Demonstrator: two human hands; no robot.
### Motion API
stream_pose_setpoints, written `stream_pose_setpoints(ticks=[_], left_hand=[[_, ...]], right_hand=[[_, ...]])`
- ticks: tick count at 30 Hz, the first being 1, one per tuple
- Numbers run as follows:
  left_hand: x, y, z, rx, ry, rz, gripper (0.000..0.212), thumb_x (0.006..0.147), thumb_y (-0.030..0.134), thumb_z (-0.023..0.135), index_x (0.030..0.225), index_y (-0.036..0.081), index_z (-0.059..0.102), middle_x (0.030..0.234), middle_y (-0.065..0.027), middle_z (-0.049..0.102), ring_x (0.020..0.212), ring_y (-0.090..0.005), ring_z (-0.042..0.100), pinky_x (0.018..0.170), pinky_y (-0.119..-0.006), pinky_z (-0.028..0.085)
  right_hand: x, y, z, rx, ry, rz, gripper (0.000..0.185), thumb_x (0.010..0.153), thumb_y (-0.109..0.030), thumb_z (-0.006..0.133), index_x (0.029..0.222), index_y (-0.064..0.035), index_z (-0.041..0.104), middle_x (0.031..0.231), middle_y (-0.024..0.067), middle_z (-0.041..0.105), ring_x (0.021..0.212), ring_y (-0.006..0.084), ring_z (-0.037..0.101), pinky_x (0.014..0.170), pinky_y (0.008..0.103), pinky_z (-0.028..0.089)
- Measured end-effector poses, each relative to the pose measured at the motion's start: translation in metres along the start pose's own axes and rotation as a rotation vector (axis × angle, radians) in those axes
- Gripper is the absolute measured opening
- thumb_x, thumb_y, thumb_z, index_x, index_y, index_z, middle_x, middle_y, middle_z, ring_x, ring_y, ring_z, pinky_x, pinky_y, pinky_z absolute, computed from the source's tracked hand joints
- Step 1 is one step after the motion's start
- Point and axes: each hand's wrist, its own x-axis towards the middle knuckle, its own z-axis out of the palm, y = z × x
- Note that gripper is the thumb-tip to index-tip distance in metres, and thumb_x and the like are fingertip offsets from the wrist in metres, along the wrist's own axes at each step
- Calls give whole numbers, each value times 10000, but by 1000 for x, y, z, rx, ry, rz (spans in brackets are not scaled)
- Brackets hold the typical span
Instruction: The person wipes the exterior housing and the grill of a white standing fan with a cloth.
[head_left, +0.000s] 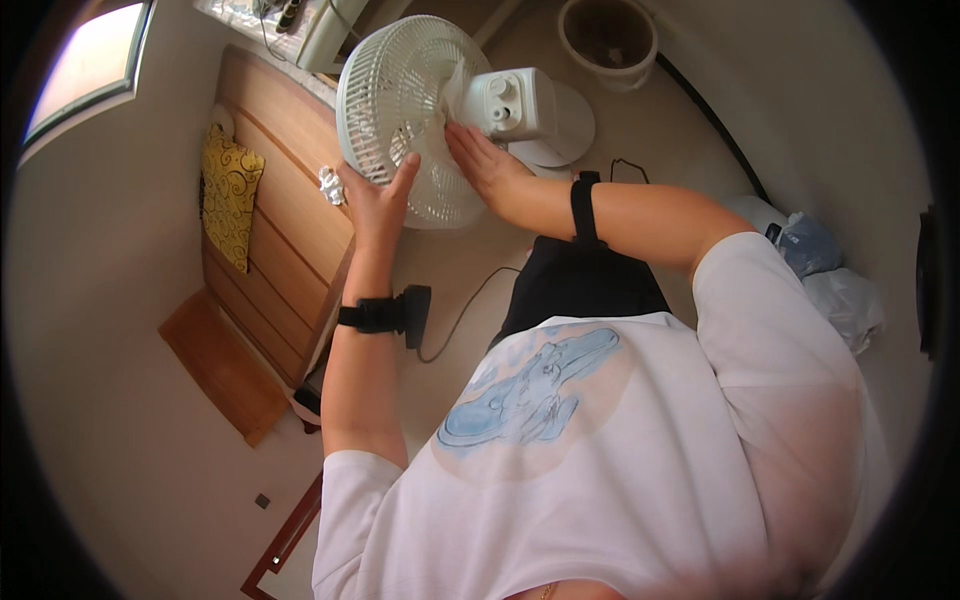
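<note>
A white electric fan with a round slatted guard (360, 90) stands on the floor before me, its head facing left. Its motor housing (536, 105) carries two knobs, and a round base (577, 124) shows behind. My left hand (375, 199) grips the lower rim of the guard, thumb on the rear side; its fingertips are partly hidden. My right hand (487, 165) lies with fingers straight and together against the back of the guard, close to the housing. A thin whitish sheet (454, 86), perhaps a wipe, hangs at the guard's centre; whether my fingers hold it is unclear.
At left is a wooden bench (277, 217) with a yellow patterned cushion (231, 199) and a crumpled silvery-white wad (331, 186). A bucket (607, 71) stands beyond the fan. Plastic bags (840, 292) lie along the right wall. A cable (472, 300) runs from my left wrist device (417, 315).
</note>
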Motion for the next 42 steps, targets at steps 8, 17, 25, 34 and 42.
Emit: stream_pose_setpoints(ticks=[8, 17, 25, 34, 42], left_hand=[[-6, 25, -1, 101, 12, -32, 788, 701, 308, 809, 1219, -70, 350, 1074, -206, 592, 963, -272, 602, 824, -347, 480], [-6, 7, 0, -3, 4, -47, 738, 702, 278, 806, 1207, -28, 363, 1087, -174, 585, 958, -251, 596, 819, -341, 481], [-8, 10, 3, 60, 33, -104, 735, 712, 207, 792, 1247, -24, 343, 1132, -152, 551, 975, -215, 565, 818, -321, 477], [-7, 9, -1, 48, 6, -124, 827, 700, 228, 793, 1325, -6, 306, 1166, -143, 533, 1030, -224, 547, 885, -337, 454], [-8, 8, 1, 55, 52, -137, 839, 664, 310, 806, 1296, 31, 330, 1121, -195, 593, 987, -301, 616, 831, -379, 485]], right_hand=[[33, 30, -16, 145, 53, 111, 599, 785, -244, 513, 1257, 125, 502, 1326, 282, 472, 1280, 419, 394, 1128, 496, 189], [103, 126, 6, 934, -492, 25, 287, 811, -163, 522, 988, -9, 686, 944, 154, 688, 800, 280, 667, 702, 421, 516], [126, 157, 21, 1219, -829, 235, 355, 874, -363, 473, 992, -81, 653, 875, 45, 647, 703, 164, 578, 633, 355, 445], [106, 179, 43, 1649, -1134, 474, 287, 908, -284, 512, 1072, -78, 625, 1030, 50, 643, 882, 158, 597, 792, 323, 489], [52, 213, 78, 2067, -1070, 355, 287, 880, -119, 550, 1142, -20, 614, 1093, 27, 621, 1001, 105, 560, 904, 247, 445]])
